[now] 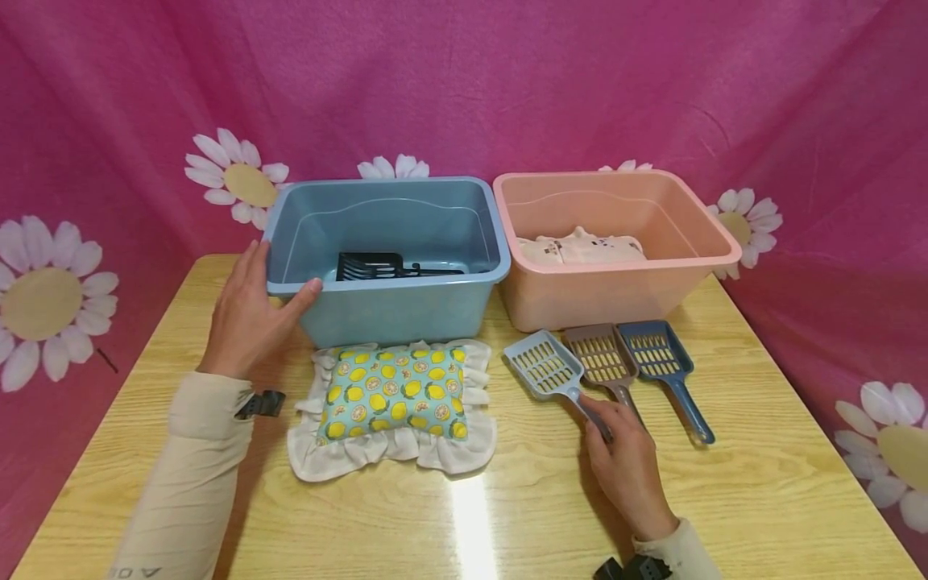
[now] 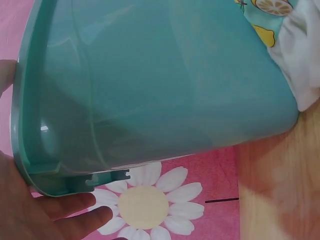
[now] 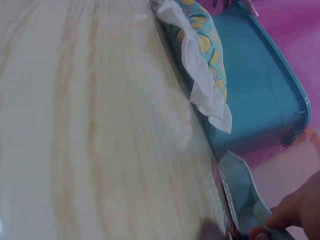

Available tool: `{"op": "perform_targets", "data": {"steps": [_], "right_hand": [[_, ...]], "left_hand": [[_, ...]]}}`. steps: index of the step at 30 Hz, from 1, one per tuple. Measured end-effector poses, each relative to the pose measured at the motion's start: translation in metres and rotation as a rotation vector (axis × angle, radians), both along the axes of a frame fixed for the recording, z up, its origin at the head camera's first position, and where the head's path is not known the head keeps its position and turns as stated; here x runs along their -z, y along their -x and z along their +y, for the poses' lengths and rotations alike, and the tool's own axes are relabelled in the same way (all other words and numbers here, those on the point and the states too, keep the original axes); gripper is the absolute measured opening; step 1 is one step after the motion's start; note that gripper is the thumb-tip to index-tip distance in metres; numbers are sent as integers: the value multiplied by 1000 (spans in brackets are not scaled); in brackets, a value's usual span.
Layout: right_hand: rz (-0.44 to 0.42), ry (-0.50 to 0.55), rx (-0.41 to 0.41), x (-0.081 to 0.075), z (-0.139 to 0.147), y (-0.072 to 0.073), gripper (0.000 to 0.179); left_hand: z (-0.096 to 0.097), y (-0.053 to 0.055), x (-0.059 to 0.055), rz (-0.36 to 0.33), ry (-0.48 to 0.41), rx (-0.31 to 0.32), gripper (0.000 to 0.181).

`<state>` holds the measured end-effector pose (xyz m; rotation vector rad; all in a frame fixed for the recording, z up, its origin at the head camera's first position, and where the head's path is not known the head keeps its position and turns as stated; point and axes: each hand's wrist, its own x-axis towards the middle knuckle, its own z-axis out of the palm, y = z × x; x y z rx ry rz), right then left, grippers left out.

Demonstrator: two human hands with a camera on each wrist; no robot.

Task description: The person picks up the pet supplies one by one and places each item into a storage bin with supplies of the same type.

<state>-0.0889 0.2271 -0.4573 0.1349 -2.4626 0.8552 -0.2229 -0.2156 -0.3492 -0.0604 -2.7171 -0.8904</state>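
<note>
My left hand rests at the front left corner of a blue bin, thumb over the front rim and straight fingers along the left side. Inside that bin lies a black slotted scoop. My right hand pinches the grey handle of a light blue litter scoop, whose slotted head is close over the table. To its right lie a brown litter scoop and a dark blue litter scoop, the brown handle partly hidden by my right hand.
A pink bin stands right of the blue one, with a pale printed cloth item inside. In front of the blue bin lies a lemon-print pillow with white ruffles. A pink flowered curtain hangs behind the wooden table.
</note>
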Motion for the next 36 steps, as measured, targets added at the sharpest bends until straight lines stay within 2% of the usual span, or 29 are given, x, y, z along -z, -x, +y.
{"op": "perform_targets", "data": {"steps": [7,15,21,27,36], "right_hand": [[16,21,2,-1,0,1,29],[51,59,7,-3,-1,2,25],[62,67,20,-5,1,2,24],[61,91,32,-6,1,0,23],[76,100,44,-13,2,-3,23]], "left_hand": [[1,-1,3,15,-64,-5,94],[5,4,9,62,-147,-15,97],[7,5,12,71,-200,-35,97],[6,3,14,66,-231,-52,97],[6,4,18,96,-252,-59,95]]}}
